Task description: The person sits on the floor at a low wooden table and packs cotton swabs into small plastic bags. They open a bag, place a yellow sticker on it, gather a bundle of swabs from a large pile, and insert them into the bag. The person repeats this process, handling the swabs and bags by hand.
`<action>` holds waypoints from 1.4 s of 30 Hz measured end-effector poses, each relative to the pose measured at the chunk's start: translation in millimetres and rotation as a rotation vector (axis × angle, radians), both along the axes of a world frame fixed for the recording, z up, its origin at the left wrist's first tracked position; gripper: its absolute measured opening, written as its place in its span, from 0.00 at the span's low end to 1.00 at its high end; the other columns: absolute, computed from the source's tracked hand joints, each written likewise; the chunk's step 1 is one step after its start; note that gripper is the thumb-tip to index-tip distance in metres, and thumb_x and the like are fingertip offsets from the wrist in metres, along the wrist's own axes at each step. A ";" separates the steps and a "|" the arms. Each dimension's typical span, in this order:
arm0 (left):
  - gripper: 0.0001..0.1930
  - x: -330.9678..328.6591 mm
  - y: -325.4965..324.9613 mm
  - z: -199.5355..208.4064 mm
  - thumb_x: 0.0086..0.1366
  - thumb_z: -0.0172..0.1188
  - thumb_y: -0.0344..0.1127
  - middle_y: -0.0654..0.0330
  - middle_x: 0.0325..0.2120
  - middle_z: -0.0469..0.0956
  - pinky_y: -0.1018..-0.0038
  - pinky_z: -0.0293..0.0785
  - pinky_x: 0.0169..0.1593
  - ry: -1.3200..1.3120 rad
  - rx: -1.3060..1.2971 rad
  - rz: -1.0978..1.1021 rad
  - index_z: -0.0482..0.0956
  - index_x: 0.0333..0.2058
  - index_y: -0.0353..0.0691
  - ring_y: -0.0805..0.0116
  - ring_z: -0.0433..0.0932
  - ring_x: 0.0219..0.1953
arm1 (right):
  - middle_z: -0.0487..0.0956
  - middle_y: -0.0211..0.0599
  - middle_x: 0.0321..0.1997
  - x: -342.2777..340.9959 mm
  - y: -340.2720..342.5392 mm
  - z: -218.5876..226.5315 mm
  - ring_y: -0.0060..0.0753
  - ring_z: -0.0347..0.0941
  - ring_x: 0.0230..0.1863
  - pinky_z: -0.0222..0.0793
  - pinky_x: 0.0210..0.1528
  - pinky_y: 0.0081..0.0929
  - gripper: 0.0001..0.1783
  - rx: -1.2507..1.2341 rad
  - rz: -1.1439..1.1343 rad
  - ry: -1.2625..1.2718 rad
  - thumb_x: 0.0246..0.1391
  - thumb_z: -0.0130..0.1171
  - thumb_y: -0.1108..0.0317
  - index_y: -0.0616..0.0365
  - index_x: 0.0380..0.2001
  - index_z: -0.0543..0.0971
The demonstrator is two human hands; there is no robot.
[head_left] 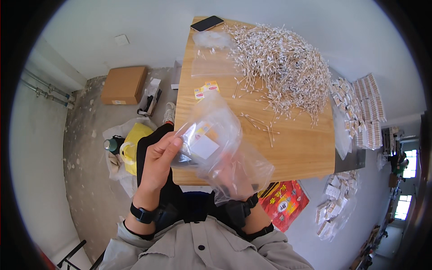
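Observation:
My left hand pinches the edge of a clear plastic bag between thumb and fingers, above the near edge of the table. A white card and a yellow printed piece show through the film; whether they lie inside it cannot be made out. My right hand is seen only through the crumpled plastic, inside or behind it, and its fingers are blurred. Just beyond the bag, small yellow-and-white printed cards lie on the wooden table.
A large heap of cotton swabs covers the table's far right, with a few loose swabs nearer. A phone and a flat clear bag lie far left. Bundled packs stand beyond the right edge. A cardboard box and yellow bag are left.

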State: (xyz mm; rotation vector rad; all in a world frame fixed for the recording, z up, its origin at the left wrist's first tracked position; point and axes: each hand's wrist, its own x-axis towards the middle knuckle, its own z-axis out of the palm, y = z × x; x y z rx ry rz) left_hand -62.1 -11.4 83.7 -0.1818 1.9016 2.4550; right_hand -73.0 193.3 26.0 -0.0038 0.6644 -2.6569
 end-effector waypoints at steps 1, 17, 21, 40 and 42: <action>0.14 1.5 3.3 5.3 0.70 0.55 0.35 0.64 0.46 0.77 0.80 0.66 0.50 0.033 -0.040 0.006 0.80 0.49 0.32 0.78 0.72 0.46 | 0.73 0.36 0.56 4.0 -2.1 9.0 0.33 0.70 0.56 0.67 0.59 0.36 0.26 0.057 -0.001 -0.030 0.58 0.58 0.74 0.60 0.60 0.67; 0.06 4.8 7.0 -10.9 0.68 0.60 0.32 0.68 0.35 0.78 0.84 0.67 0.43 0.006 -0.142 0.174 0.78 0.35 0.35 0.83 0.71 0.36 | 0.75 0.33 0.52 5.6 -9.4 18.0 0.29 0.72 0.52 0.70 0.55 0.33 0.24 0.177 0.036 -0.116 0.59 0.59 0.72 0.61 0.57 0.69; 0.07 0.9 7.1 -14.2 0.69 0.59 0.34 0.70 0.31 0.77 0.85 0.66 0.40 0.106 -0.274 0.280 0.77 0.34 0.36 0.84 0.70 0.34 | 0.75 0.32 0.51 3.7 -11.1 16.5 0.28 0.72 0.51 0.71 0.54 0.32 0.23 0.184 0.047 -0.120 0.59 0.59 0.71 0.61 0.57 0.69; 0.08 4.8 7.8 -15.4 0.68 0.60 0.34 0.72 0.27 0.71 0.86 0.64 0.37 0.023 -0.252 0.229 0.72 0.32 0.38 0.86 0.66 0.31 | 0.73 0.33 0.57 -3.4 -22.7 -1.5 0.29 0.71 0.55 0.71 0.57 0.32 0.27 -0.040 0.109 -0.136 0.60 0.58 0.72 0.58 0.61 0.66; 0.08 5.8 5.2 -20.3 0.65 0.64 0.31 0.71 0.29 0.73 0.84 0.66 0.39 0.020 -0.270 0.219 0.72 0.33 0.38 0.84 0.69 0.33 | 0.73 0.34 0.57 -2.3 -28.1 -3.2 0.30 0.72 0.56 0.70 0.57 0.32 0.28 0.073 0.098 -0.161 0.59 0.59 0.72 0.59 0.62 0.65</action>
